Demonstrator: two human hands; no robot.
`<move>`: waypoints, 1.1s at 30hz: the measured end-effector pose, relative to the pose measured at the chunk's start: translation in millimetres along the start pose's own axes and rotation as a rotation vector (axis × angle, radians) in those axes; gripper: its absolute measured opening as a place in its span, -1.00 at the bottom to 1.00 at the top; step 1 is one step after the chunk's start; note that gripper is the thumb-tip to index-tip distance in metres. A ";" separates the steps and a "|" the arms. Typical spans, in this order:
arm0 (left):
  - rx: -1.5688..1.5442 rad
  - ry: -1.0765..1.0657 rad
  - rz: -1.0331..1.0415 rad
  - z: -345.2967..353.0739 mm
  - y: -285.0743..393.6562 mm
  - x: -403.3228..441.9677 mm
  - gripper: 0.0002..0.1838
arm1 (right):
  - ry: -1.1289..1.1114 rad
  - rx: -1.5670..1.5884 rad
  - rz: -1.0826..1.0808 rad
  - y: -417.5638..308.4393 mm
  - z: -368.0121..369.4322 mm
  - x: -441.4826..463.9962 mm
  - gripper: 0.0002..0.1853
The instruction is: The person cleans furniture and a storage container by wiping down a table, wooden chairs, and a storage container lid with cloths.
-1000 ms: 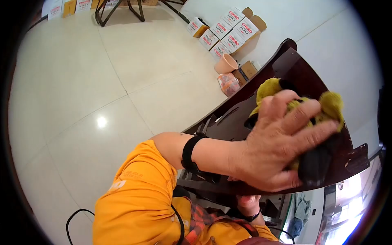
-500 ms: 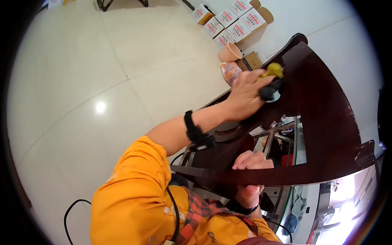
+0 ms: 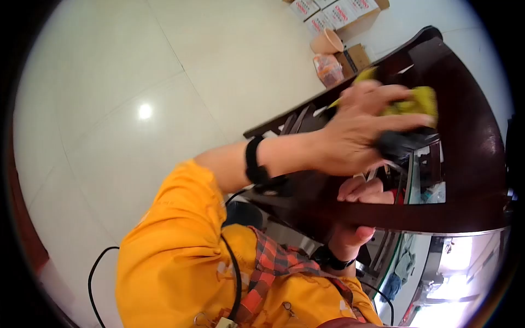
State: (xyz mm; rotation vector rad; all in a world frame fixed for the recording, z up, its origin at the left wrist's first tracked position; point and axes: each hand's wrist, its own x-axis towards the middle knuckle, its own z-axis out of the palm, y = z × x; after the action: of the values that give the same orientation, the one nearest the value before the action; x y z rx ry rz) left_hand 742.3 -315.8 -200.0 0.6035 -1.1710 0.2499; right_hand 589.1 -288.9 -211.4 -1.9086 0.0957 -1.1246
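A dark brown, glossy wooden furniture panel with curved edges and cut-out openings stretches in front of me. My left hand reaches over it from the left, closed around a yellow-and-black hand tool. Motion blur hides the tool's exact kind. Part of the tool lies under my fingers against the panel's surface. Below, my right hand grips the panel's near rail. Its fingers show above the rail and its thumb below it.
White-and-brown cartons stand by the wall, with a peach-coloured bucket, a plastic bag and a small brown box nearby. Pale tiles cover the floor. Beneath the panel is a glass-edged table with a grey-green cloth.
My left hand and the tool have moved right and slightly down across the panel. The panel and my right hand sit a little higher and further right in view, and the camera has shifted.
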 end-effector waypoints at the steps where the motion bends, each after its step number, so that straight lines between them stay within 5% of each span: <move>1: 0.032 0.007 0.015 3.5 4.7 1.3 -0.47 | 0.010 -0.023 0.006 -0.1 1.5 -0.7 -0.35; 10: 0.153 -0.286 -0.065 -36.9 -16.7 -164.7 -0.25 | -0.028 -0.002 -0.112 5.6 -9.8 -0.8 -0.36; 13: 0.153 -0.570 -0.352 -59.9 -13.6 -215.5 -0.51 | -0.035 0.014 -0.113 5.9 -11.9 -1.3 -0.35; 17: 0.062 0.009 -1.139 -75.8 -39.0 -227.0 -0.62 | -0.052 0.025 -0.106 6.9 -10.9 1.8 -0.34; 18: 0.181 0.050 -0.979 -72.0 -45.8 -237.4 -0.64 | -0.056 0.011 -0.121 7.0 -11.4 1.7 -0.34; 21: -0.223 0.201 -0.995 -70.6 -57.7 -160.6 -0.67 | -0.065 -0.004 -0.126 7.4 -9.0 1.9 -0.34; 22: -0.172 0.014 -1.157 -67.4 -66.7 -141.6 -0.71 | -0.037 -0.018 -0.131 6.4 -6.6 1.2 -0.34; 23: -0.195 0.036 -1.014 -42.6 -86.4 -139.5 -0.68 | -0.011 -0.029 -0.140 6.5 -5.8 0.4 -0.34; 24: 0.227 -0.267 -1.081 -17.3 -104.7 -130.8 -0.64 | -0.019 -0.025 -0.142 7.0 -7.6 -1.4 -0.34; 25: 0.187 -0.190 -0.621 -0.5 -107.9 -140.0 -0.64 | -0.033 -0.024 -0.146 7.8 -11.0 -3.0 -0.34; 27: 0.393 -0.356 -0.819 9.3 -137.8 -150.7 -0.64 | -0.051 -0.026 -0.157 8.7 -15.6 -4.0 -0.34; 33: 0.350 -0.280 -0.772 -29.7 -89.8 -187.6 -0.65 | -0.059 -0.046 -0.170 6.3 -9.2 5.3 -0.36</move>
State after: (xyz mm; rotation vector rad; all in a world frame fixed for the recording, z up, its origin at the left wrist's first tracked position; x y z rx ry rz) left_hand 737.1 -349.5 -407.3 1.3817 -1.0802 -0.3065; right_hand 587.5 -301.1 -210.7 -2.0192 -0.0752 -1.1857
